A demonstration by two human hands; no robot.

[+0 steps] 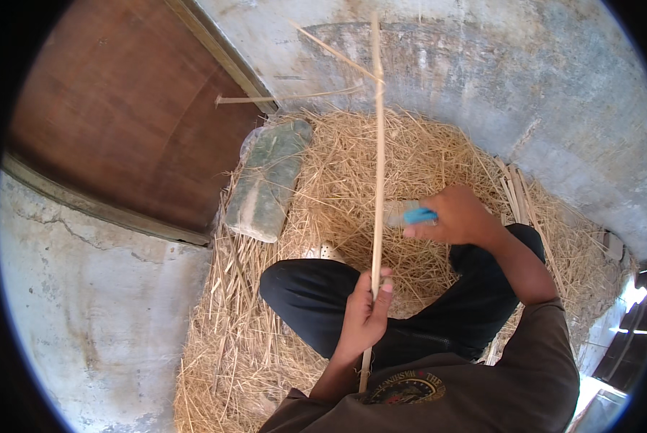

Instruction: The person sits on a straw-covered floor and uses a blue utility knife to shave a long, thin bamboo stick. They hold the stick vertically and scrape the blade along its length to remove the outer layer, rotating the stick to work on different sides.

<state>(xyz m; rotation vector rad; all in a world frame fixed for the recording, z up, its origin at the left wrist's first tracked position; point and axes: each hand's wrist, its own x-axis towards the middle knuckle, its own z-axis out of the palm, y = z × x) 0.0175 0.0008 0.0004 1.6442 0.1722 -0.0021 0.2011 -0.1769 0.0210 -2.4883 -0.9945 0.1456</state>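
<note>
A long, pale, thin plant stalk (pixel 379 166) stands almost upright in the picture, from my lap up across the far wall. My left hand (pixel 364 317) is closed around its lower part, with the thumb laid along it. Near its top, a thin side piece (pixel 334 50) slants off to the left. In my right hand (pixel 462 215), the fingers are wrapped round a tool with a blue handle (pixel 419 215). The tool's flat, greyish end (pixel 395 213) points left toward the stalk; it is smeared by motion, so its exact kind and any contact are unclear.
Loose straw (pixel 417 151) covers the floor around my crossed legs (pixel 309 292). A grey-green block (pixel 269 180) lies at the left beside a brown wooden panel (pixel 136 108). Several pale strips (pixel 514 191) lie to the right. A worn plaster wall (pixel 540 86) stands close ahead.
</note>
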